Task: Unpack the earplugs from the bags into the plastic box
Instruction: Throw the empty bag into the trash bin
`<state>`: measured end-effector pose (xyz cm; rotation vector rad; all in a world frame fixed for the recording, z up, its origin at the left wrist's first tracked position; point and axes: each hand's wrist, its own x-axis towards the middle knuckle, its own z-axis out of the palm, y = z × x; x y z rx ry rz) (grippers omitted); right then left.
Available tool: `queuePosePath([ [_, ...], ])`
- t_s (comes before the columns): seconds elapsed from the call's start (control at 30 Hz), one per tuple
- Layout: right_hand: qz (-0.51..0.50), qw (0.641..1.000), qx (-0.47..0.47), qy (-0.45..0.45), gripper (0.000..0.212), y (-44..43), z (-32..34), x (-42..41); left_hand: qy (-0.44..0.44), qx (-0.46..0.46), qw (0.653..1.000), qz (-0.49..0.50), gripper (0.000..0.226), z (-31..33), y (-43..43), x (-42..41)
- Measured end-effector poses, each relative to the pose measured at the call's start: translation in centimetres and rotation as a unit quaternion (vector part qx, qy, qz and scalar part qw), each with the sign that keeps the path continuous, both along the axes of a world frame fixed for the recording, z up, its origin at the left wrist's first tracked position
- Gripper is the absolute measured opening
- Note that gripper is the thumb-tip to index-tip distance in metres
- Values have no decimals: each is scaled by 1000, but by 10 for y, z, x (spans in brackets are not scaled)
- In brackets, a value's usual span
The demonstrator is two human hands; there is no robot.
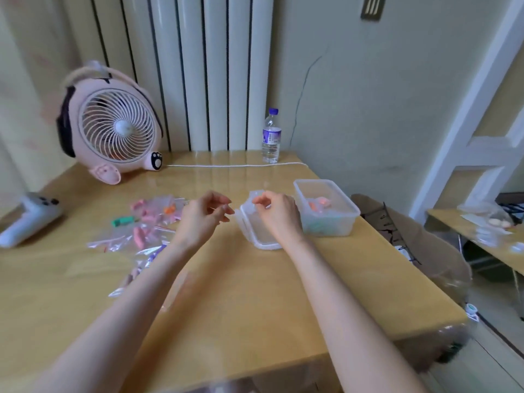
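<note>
1. Left hand [204, 215] and right hand [276, 212] pinch a small clear bag [249, 207] between them.
2. Plastic box [326, 207] with earplugs [319, 206] sits right on the worktop [241, 279].
3. Filled bags [147, 222] lie left.

A lived-in room of a home, a bedroom or dorm corner by the look of it; a tall white column radiator [209, 72] runs up the back wall; on the glossy wooden table [255, 279] stands a pink cartoon-styled desk fan [113, 126] with a paw-print foot, its white cord [235, 165] trailing along the far edge; a water bottle [271, 137] stands beside the wall; at right, a white ladder-like frame [479, 114]; the plaster shows a crack.
</note>
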<state>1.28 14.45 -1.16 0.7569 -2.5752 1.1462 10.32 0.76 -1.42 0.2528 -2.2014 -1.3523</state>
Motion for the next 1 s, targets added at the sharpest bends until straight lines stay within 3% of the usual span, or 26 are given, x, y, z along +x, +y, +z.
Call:
queuePosePath([
  [0.17, -7, 997, 71, -11, 24, -34, -8, -16, -20, -43, 998, 39, 10, -8, -28, 9],
  [0.27, -6, 996, 87, -1, 25, -44, -16, -16, -77, -138, 984, 77, 10, -16, -45, 14],
  [0.37, -1, 995, 96, 13, 22, -48, -23, -13, -183, -257, 936, 153, 22, -24, -60, 18],
  [0.43, 5, 995, 98, 19, 20, -49, -26, -13, -265, -316, 894, 176, 42, -27, -64, 20],
  [0.53, 24, 995, 95, 24, 19, -47, -27, -13, -313, -318, 876, 184, 57, -29, -68, 21],
  [0.67, 76, 997, 16, 25, 17, -50, -25, -5, -244, -239, 926, 162, 15, -26, -70, 23],
  [0.73, 128, 991, -34, -14, 16, -54, -23, 5, -194, -236, 937, 168, 20, -26, -68, 23],
  [0.83, 193, 976, -52, -91, 12, -62, -24, 23, -94, -163, 968, 169, 27, -20, -67, 24],
  [0.9, 228, 949, -100, -194, 7, -68, -22, 34, -16, -146, 980, 132, 27, -16, -65, 23],
  [1.0, 254, 884, -207, -333, 26, -73, -20, 40, 18, -147, 987, 57, 15, -15, -52, 22],
])
